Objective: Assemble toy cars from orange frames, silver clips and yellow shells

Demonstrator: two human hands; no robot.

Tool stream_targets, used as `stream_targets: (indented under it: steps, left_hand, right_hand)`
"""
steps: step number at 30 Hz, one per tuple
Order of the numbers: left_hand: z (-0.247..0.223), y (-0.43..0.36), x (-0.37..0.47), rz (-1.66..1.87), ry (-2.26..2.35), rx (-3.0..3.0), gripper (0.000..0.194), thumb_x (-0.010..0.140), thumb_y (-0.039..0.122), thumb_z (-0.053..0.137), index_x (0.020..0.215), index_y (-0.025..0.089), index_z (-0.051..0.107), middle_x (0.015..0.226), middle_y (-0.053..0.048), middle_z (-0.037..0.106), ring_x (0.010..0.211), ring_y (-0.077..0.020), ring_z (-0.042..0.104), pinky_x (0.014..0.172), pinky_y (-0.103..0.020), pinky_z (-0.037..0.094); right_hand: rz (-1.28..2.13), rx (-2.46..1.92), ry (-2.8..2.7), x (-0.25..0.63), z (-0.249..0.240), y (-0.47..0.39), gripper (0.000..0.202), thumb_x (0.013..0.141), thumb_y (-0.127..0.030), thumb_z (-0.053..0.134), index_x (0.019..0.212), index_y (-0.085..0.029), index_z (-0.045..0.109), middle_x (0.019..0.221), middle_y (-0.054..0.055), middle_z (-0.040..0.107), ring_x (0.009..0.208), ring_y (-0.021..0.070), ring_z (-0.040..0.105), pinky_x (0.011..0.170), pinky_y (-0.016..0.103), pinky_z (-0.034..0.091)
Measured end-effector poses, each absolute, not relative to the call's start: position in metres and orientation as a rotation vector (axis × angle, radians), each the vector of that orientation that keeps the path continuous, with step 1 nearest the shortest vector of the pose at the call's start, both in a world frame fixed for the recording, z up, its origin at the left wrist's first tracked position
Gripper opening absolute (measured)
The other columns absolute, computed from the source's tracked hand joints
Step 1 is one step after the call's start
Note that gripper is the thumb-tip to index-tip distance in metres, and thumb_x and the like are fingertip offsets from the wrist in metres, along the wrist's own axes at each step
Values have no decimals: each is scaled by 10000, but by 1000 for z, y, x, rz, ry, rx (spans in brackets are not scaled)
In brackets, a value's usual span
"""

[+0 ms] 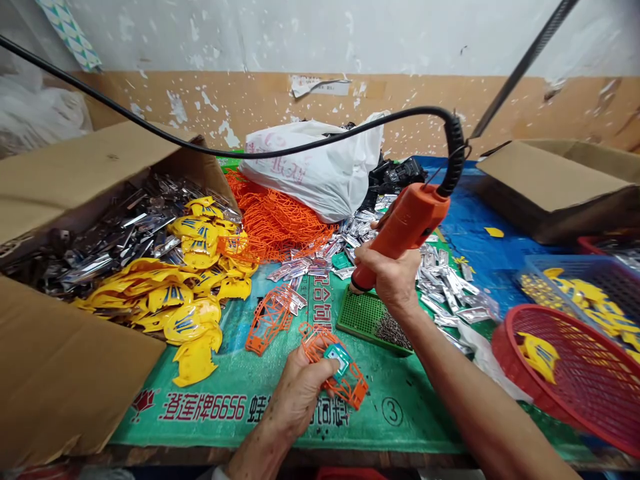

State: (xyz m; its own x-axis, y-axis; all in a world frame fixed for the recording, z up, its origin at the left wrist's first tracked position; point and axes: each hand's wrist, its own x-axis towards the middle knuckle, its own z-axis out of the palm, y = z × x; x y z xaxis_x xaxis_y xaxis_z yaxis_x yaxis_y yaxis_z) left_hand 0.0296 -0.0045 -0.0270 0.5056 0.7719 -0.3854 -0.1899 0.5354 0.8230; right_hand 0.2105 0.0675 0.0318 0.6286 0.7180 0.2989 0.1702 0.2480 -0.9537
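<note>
pinching an orange frame [355, 392] and its teal piece [344, 357] under the thumb, the left hand [296, 385] is in front of the green tray [364, 316]. the right hand [396, 272] curls tightly round an orange driver [406, 219], tip by the tray's far-left corner. yellow parts [194, 324] lie left of the tray.

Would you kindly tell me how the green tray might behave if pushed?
The tray looks low and wide, so it would probably slide rather than tip. Its right end may feel heavier, as screws are heaped there.
</note>
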Motion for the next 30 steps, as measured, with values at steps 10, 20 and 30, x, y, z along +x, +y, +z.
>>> stream_targets:
  steps: [10,20,30]
  left_hand:
    - [-22,-4,30,624,875,772,236,662,236,666,874,134,636,689,3,572,566,-103,490,465,-202,382]
    - [-27,-5,29,646,856,765,243,685,237,663,907,140,639,722,-7,587,577,-102,499,462,-195,385]
    - [-24,-5,31,663,899,756,270,659,239,660,908,137,638,684,11,578,534,-90,486,429,-187,376]
  right_hand:
    - [453,-1290,-836,210,32,68,182,573,-255,730,576,-166,572,589,-31,571,489,121,540,503,310,478]
    - [414,-1303,-843,203,37,65,179,542,-197,727,514,-171,552,560,-41,565,488,106,516,505,288,454]
    - [431,-1265,-820,209,37,64,169,573,-230,738,572,-159,585,595,-27,580,483,117,533,500,308,474]
